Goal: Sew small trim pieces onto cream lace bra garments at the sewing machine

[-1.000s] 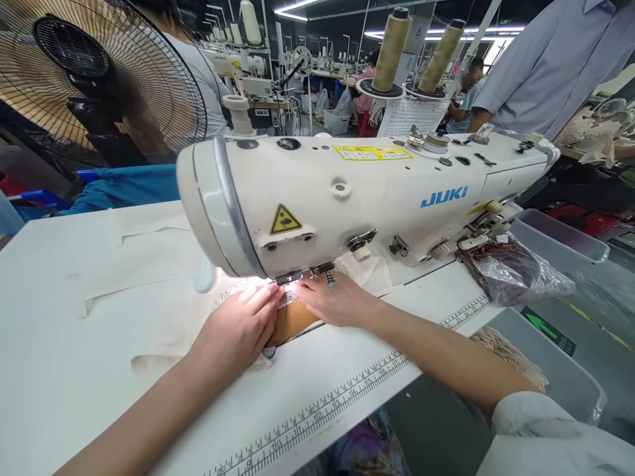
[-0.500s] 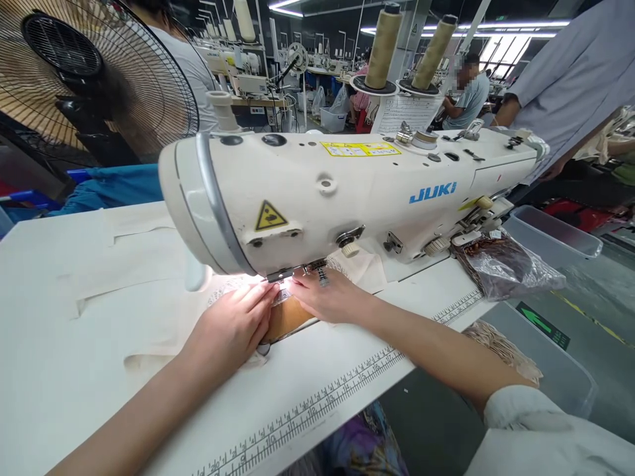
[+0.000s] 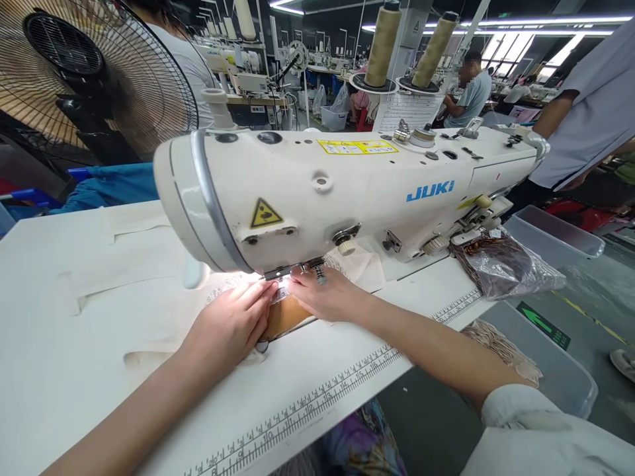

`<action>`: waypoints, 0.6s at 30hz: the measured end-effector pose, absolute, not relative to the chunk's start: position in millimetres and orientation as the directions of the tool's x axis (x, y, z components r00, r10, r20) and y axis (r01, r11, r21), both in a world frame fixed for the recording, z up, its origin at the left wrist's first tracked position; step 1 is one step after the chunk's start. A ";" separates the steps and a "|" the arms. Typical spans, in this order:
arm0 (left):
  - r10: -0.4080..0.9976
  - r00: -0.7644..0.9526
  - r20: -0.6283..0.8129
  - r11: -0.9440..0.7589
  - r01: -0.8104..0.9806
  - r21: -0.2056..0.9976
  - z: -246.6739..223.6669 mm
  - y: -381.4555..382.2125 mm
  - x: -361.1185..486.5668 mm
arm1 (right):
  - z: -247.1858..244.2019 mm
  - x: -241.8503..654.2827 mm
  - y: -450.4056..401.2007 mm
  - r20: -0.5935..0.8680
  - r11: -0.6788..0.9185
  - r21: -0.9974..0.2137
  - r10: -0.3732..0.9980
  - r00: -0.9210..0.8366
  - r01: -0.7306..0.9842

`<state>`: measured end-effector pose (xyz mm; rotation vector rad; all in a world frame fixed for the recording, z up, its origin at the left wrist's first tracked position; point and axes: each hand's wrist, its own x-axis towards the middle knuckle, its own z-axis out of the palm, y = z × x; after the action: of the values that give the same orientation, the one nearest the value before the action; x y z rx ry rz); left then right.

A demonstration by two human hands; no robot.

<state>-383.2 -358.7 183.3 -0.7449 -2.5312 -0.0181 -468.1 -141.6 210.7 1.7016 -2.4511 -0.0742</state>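
A white sewing machine (image 3: 297, 192) stands across the table, its needle area lit. Just left of the needle, the fingers of my left hand (image 3: 225, 324) are bent and pressed together on cream fabric (image 3: 163, 311) with a lace edge (image 3: 223, 287). My right hand (image 3: 325, 294) is closed on the same fabric at the right of the presser foot, fingertips partly hidden beneath the machine head. More of the fabric lies behind the right wrist. Between the hands shows a brown-orange plate (image 3: 288, 317). The needle itself is hard to make out.
A ruler strip (image 3: 307, 410) runs along the table's front edge. At the right are a plastic bag of brown material (image 3: 510, 264) and clear bins (image 3: 550, 231). Thread cones (image 3: 381, 46) stand behind the machine. A large fan (image 3: 94, 86) is at left; a person in a light shirt (image 3: 590, 112) stands at right.
Both hands keep nearly the same place on the fabric. The view has shifted very slightly. The standing person at the right has moved farther right.
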 end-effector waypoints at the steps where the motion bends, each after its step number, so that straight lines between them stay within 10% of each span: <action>1: 0.504 -0.724 0.471 0.850 0.512 -0.121 183.5 -358.5 -383.3 | 210.7 -467.8 -141.6 0.102 0.353 0.134 -0.934 -0.342 -0.926; 18: 0.497 -0.730 0.470 0.853 0.511 -0.109 180.7 -356.7 -381.7 | 202.4 -467.1 -140.1 0.130 0.380 0.200 -0.924 -0.360 -0.903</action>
<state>-381.7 -356.7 180.7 -0.7382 -2.5338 -0.0381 -467.1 -140.1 202.4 1.6294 -2.4192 -0.1375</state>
